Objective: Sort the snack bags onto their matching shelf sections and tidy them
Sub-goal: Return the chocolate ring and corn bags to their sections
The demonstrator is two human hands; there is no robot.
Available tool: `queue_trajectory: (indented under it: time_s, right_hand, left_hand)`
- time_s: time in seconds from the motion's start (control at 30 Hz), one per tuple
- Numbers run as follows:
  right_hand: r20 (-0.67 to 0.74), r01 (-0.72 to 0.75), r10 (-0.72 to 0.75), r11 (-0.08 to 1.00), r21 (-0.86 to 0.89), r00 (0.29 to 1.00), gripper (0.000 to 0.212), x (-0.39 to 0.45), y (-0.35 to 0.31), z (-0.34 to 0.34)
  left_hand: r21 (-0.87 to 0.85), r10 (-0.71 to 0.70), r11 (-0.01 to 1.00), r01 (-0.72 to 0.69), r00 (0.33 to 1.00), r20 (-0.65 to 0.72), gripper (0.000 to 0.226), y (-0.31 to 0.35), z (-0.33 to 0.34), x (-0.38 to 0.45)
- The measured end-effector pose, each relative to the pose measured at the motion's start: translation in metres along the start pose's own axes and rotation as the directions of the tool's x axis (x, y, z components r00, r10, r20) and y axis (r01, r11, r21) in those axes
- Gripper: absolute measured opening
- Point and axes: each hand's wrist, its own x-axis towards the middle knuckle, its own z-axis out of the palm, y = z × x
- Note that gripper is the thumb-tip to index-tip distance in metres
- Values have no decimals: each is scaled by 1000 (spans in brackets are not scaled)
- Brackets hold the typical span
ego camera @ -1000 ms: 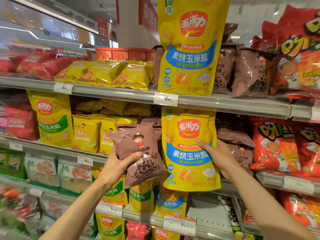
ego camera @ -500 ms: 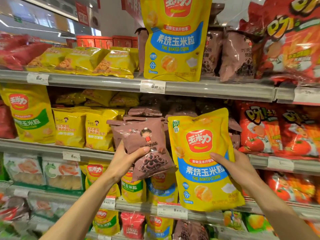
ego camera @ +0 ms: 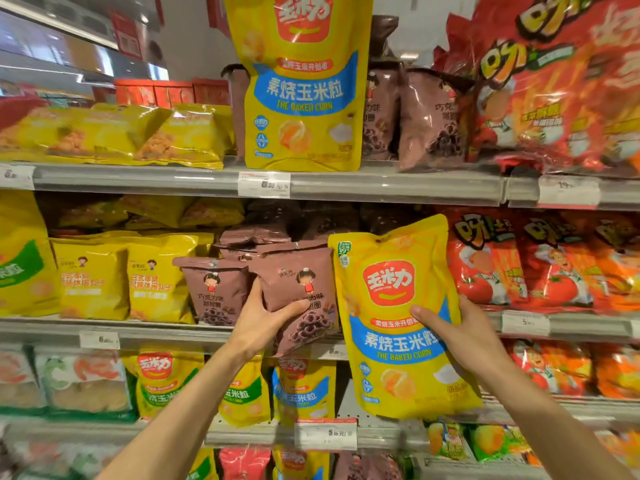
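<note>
My left hand (ego camera: 265, 322) grips a brown chocolate-ring snack bag (ego camera: 298, 292) at the middle shelf, beside a matching brown bag (ego camera: 216, 289) standing there. My right hand (ego camera: 460, 332) holds a large yellow baked corn bag with a blue band (ego camera: 394, 317), tilted, in front of the middle shelf to the right of the brown bags. A same-looking yellow baked corn bag (ego camera: 301, 84) stands on the top shelf among brown bags (ego camera: 429, 119).
Yellow snack bags (ego camera: 121, 275) fill the middle shelf's left; red tomato bags (ego camera: 540, 258) fill its right. The lower shelf holds smaller yellow corn bags (ego camera: 301, 386) with green and blue bands. Grey shelf edges (ego camera: 398, 185) carry price tags.
My right hand pulled the yellow corn bag off the middle shelf, down and rightward, tilting it. My left hand moved the brown bag up against the brown bags on the middle shelf.
</note>
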Motion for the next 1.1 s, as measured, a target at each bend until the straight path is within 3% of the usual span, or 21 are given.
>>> queue_trajectory:
  time_s: [0.1,0.37,0.47,0.53,0.67,0.77,0.9,1.1]
  right_hand:
    - [19,-15,14,999,29,1000,50,5,5,5]
    - [-2,-31,31,995,96,1000,45,8,11,7]
    - [0,-37,38,994,99,999,41,9,14,9]
    - [0,-40,40,994,100,999,40,10,18,7]
    - [2,-46,46,994,101,999,44,11,22,6]
    - [0,-46,46,994,97,999,48,12,23,8]
    - [-6,-47,48,995,88,999,54,13,25,9]
    - [7,-42,42,996,80,999,60,17,23,10]
  left_hand:
    - [46,-4,999,5,1000,-23,105,-4,2,-3]
    - [247,152,964,-95,963,-221,74,-4,15,-19]
    - [485,230,871,-78,938,-261,86,-5,19,-20]
    - [541,222,840,-42,936,-272,90,-2,20,-18]
    - [418,181,907,-48,941,-286,84,3,18,-22]
    - [275,112,961,-20,941,-321,93,4,23,-31]
    - [203,67,979,-2,947,-315,68,3,23,-30]
    - [270,33,963,25,978,-207,66,10,4,-12]
